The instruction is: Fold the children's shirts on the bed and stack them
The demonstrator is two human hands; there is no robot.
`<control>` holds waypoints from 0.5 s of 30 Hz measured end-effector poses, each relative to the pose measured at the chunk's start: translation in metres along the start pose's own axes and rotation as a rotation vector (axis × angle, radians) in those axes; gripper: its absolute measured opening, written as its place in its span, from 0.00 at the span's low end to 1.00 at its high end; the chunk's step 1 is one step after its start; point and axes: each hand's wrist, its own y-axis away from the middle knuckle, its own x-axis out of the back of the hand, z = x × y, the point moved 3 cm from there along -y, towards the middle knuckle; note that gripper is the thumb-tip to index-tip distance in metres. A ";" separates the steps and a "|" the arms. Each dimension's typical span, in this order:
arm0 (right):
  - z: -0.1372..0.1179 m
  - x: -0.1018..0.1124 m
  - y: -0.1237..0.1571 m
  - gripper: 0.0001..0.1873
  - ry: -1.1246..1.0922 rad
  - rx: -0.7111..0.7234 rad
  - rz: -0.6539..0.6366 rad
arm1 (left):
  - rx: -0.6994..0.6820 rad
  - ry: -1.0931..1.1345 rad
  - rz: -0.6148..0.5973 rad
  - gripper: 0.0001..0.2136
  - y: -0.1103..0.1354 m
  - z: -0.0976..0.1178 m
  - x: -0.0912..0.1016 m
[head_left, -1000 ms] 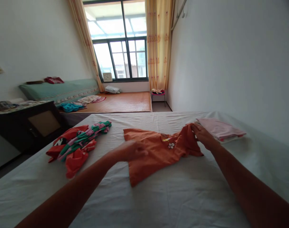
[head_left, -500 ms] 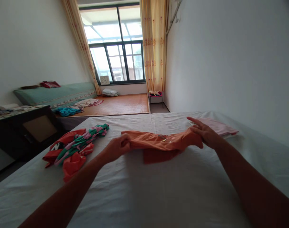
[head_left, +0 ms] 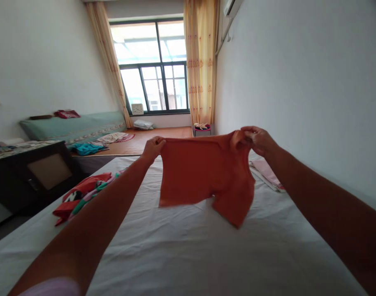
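A small orange T-shirt (head_left: 191,172) hangs stretched sideways between my hands, above the bed (head_left: 163,250). My left hand (head_left: 154,149) pinches its upper left corner. At the upper right, my right hand (head_left: 259,141) grips a bunched part of the cloth with closed fingers. One sleeve dangles at the lower right, and the printed side does not show. To the left lies a heap of red clothes (head_left: 83,191) with a green and pink patterned piece (head_left: 98,191), partly hidden by my left arm. Folded pale pink cloth (head_left: 266,172) rests beyond the shirt at right, partly behind my right arm.
A dark cabinet (head_left: 49,172) stands left of the bed. Farther back, a second bed with a brown mat (head_left: 163,133) holds blue clothing (head_left: 86,149) and pale cloth. A white wall (head_left: 314,82) borders the right side. A pink stool (head_left: 203,128) stands near the curtain.
Both hands have risen, lifting the orange T-shirt off the bed so that it hangs open. My right hand's extended finger has closed in on the cloth. The view has tilted up slightly.
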 end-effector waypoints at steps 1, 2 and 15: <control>-0.012 -0.002 -0.008 0.07 -0.011 0.080 0.006 | -0.063 0.045 0.058 0.08 -0.012 0.008 0.001; -0.024 -0.004 -0.014 0.07 -0.021 0.129 -0.006 | -0.125 0.091 0.096 0.08 -0.022 0.017 0.004; 0.058 0.056 0.122 0.10 0.137 -0.483 -0.151 | -0.036 -0.221 -0.558 0.11 0.086 -0.045 0.040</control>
